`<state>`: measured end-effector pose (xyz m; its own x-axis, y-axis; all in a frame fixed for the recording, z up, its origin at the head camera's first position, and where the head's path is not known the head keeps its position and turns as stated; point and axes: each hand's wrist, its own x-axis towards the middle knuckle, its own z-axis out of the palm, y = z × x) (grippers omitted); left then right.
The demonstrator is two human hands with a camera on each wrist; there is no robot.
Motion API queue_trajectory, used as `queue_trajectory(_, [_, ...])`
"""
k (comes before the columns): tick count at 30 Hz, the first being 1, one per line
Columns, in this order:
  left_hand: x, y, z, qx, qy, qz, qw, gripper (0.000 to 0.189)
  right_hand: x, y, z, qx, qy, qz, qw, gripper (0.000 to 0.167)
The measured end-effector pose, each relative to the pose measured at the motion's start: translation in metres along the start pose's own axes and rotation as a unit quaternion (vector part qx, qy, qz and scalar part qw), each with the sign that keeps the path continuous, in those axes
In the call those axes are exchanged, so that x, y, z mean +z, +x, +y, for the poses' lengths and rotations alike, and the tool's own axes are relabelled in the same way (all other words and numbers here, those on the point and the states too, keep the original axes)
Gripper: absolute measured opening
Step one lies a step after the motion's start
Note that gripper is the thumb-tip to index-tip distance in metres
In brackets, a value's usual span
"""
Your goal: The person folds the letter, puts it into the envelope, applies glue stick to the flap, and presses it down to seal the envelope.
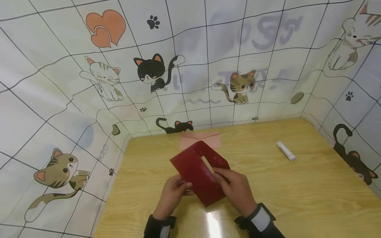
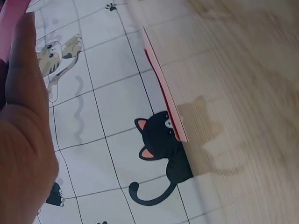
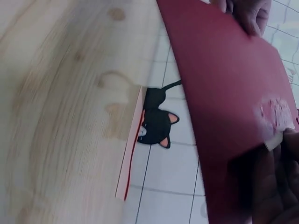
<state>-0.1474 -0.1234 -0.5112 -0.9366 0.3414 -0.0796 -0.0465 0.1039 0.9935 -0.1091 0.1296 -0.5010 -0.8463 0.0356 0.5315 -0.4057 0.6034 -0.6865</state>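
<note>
A red envelope is held up over the table, tilted, by both hands. My left hand grips its lower left edge, thumb on the near face. At the right side, my right hand has thumb and forefinger pinched at the lower end of a narrow pale strip, which runs beside the flap. In the right wrist view a small whitish end shows at the right fingertips, below a shiny whitish patch on the red paper. The left wrist view catches only the side of the left hand and a bit of red.
Behind the red envelope a pink envelope lies flat near the back edge of the wooden table. A white glue stick lies at the right. Cat-patterned sheeting stands around the back and sides.
</note>
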Motion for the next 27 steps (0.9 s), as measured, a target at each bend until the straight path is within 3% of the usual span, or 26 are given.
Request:
queue_trajectory(4, [0.002, -0.001, 0.0, -0.002, -0.006, -0.011, 0.9999, 0.031, -0.004, 0.002, -0.007, 0.051, 0.049, -0.044, 0.9965, 0.028])
queue_trajectory(9, [0.003, -0.003, 0.001, -0.003, -0.012, -0.016, 0.9998, 0.031, -0.012, 0.007, -0.012, 0.119, 0.106, -0.097, 0.9824, 0.026])
queue_trajectory(16, [0.004, -0.004, -0.001, -0.022, -0.047, -0.007, 0.9986, 0.041, -0.018, 0.01, -0.012, 0.157, 0.116, -0.137, 0.9712, 0.026])
queue_trajectory(19, [0.004, -0.002, -0.004, -0.033, -0.063, 0.009, 0.9974, 0.048, -0.016, 0.007, -0.009, 0.113, 0.078, -0.12, 0.9832, 0.03])
queue_trajectory(21, [0.003, -0.002, -0.006, -0.036, -0.081, 0.034, 0.9955, 0.046, -0.014, 0.004, -0.007, 0.066, 0.04, -0.075, 0.9942, 0.031])
queue_trajectory(23, [0.002, -0.002, -0.007, -0.038, -0.116, 0.075, 0.9897, 0.041, -0.012, -0.001, -0.005, 0.043, -0.009, -0.013, 0.9989, 0.029])
queue_trajectory(25, [0.002, -0.001, -0.007, -0.031, -0.163, 0.111, 0.9799, 0.037, -0.008, -0.006, -0.003, 0.07, -0.033, 0.012, 0.9969, 0.031])
queue_trajectory(27, [0.005, 0.001, -0.007, -0.029, -0.203, 0.121, 0.9714, 0.037, -0.003, -0.008, -0.001, 0.137, -0.008, -0.016, 0.9905, 0.046])
